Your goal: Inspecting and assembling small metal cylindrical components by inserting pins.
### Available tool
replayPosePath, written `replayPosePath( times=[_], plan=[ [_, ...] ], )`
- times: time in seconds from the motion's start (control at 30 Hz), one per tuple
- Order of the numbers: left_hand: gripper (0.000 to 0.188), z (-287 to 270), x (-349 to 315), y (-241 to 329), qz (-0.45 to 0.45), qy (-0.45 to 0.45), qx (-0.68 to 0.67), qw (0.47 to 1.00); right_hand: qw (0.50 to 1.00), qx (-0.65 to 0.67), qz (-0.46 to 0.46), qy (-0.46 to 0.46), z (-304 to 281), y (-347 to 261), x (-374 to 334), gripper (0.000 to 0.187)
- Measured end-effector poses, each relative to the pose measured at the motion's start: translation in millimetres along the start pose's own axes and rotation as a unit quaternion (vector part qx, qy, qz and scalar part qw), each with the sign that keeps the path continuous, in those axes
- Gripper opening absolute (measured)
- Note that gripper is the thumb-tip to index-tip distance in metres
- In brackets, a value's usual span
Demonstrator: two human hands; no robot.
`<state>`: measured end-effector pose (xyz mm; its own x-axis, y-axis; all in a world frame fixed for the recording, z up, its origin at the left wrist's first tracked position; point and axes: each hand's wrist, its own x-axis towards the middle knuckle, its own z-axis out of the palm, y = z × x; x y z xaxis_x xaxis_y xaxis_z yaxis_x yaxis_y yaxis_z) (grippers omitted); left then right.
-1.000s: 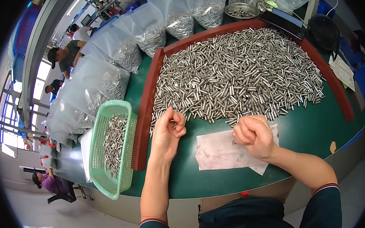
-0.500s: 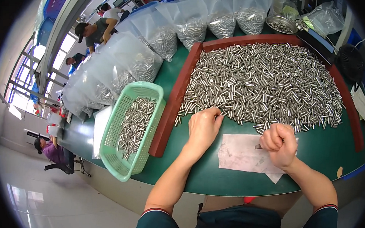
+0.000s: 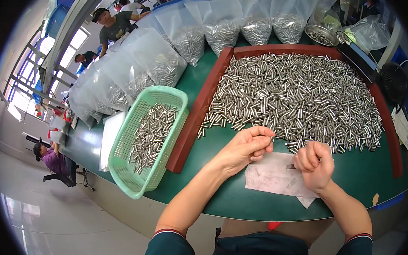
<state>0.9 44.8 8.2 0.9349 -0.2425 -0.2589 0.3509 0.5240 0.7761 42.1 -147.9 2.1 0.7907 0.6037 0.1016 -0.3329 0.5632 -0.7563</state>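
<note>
Short, shiny metal pins lie in a broad heap on the green table. Along the heap's near edge my left hand is closed in a pinch, and the tip of a small metal pin shows at its fingertips. To its right my right hand is curled into a fist over a stained pale cloth. A dark metal end sticks out of the fist's left side, seemingly a pin; the rest is hidden by the fingers.
A dark red wooden frame borders the heap. Left of it stands a green plastic basket of pins. Clear bags of pins line the back and left. A metal bowl and a black fan sit at right. Several people work beyond.
My left hand has moved right from the heap's edge toward my right hand and now pinches a pin. My right hand stays closed above the cloth. A person behind the bags has raised their head.
</note>
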Motion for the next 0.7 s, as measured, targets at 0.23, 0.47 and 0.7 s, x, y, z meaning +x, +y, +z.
replayPosePath(
  times=[0.23,0.47,0.7],
  plan=[
    [0.016,1,-3,-2,-0.008,0.020,0.026,0.999,1.000,0.001,0.006,0.007,1,2,-2,0.039],
    [0.014,18,-6,-14,0.021,0.011,0.346,0.938,1.000,0.010,0.016,0.008,-3,1,0,0.038],
    [0.009,40,-1,-31,0.155,0.029,0.622,0.767,1.000,0.030,-0.008,-0.006,-9,-10,5,0.038]
  ],
)
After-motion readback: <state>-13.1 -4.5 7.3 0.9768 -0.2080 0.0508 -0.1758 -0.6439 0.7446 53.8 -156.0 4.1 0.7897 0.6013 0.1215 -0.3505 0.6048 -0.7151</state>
